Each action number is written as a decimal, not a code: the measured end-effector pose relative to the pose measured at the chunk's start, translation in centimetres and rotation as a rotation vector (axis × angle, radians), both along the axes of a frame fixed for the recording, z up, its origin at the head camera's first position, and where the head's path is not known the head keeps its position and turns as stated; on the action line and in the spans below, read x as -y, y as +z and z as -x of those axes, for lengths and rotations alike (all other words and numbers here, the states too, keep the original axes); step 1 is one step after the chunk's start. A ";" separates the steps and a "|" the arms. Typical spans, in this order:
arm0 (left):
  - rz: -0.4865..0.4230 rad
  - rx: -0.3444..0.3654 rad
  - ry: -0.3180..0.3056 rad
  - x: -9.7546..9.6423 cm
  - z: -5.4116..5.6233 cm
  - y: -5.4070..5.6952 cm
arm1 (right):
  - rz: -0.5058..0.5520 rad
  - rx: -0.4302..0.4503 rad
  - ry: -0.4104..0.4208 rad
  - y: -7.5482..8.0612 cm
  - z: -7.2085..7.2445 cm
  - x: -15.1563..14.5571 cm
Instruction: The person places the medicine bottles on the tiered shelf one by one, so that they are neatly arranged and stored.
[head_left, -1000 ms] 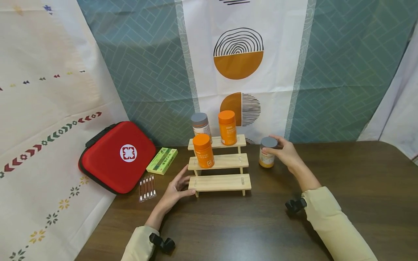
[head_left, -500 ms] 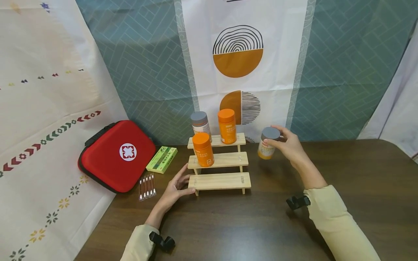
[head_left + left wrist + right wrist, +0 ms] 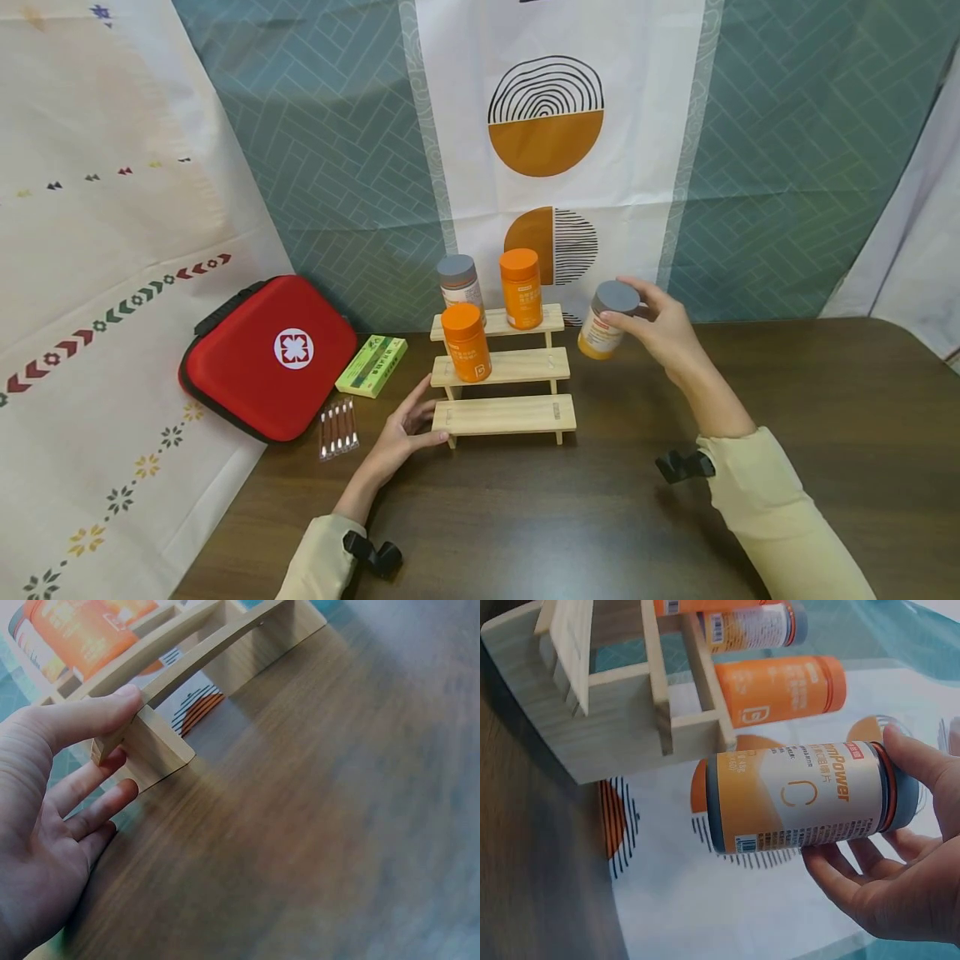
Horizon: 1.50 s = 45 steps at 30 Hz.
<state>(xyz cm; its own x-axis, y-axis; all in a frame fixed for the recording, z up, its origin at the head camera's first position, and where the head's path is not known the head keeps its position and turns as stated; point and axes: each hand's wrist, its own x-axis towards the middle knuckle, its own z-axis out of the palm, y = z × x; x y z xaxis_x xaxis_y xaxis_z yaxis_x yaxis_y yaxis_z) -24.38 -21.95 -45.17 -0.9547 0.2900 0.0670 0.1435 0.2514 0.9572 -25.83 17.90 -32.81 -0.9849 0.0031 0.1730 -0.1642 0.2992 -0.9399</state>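
My right hand (image 3: 663,329) grips a grey-lidded pill bottle (image 3: 602,329) near its lid. The bottle is held up, tilted, to the right of a three-step wooden display stand (image 3: 510,417); its white and orange label (image 3: 810,791) faces the right wrist camera. My left hand (image 3: 401,442) holds the stand's left end, thumb (image 3: 112,712) on the lowest step and other fingers below and beside it. One orange bottle (image 3: 468,350) stands at the left of the middle step. Another orange bottle (image 3: 522,296) and a second grey-lidded bottle (image 3: 459,279) are on the top step.
Left of the stand are a red first-aid case (image 3: 270,358), a green and yellow box (image 3: 372,367) and a pack of cotton swabs (image 3: 339,429). A patterned cloth (image 3: 360,167) hangs behind the brown table (image 3: 570,517).
My right hand has lifted the grey-lidded pill bottle from the table, tilted it and brought it slightly left, toward the stand. The left hand has stayed on the stand.
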 end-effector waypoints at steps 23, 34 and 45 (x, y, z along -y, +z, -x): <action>-0.018 0.008 0.012 -0.2 -0.1 0.4 | 0.095 -0.067 0.104 1.0 -0.9 5.2; -0.015 0.002 0.006 0.0 -0.1 0.2 | 0.101 -0.058 0.121 0.2 -0.4 7.6; -0.011 -0.006 0.003 0.1 0.0 0.0 | 0.128 -0.036 0.134 -0.4 0.2 8.8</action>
<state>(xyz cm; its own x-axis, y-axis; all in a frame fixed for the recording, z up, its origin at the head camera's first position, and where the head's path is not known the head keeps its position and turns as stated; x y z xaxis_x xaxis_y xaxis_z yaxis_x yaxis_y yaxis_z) -24.43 -22.03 -45.18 -0.9550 0.2866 0.0762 0.1488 0.2409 0.9591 -25.98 9.06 -33.20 -0.9711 -0.1033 0.2150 -0.2290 0.1510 -0.9617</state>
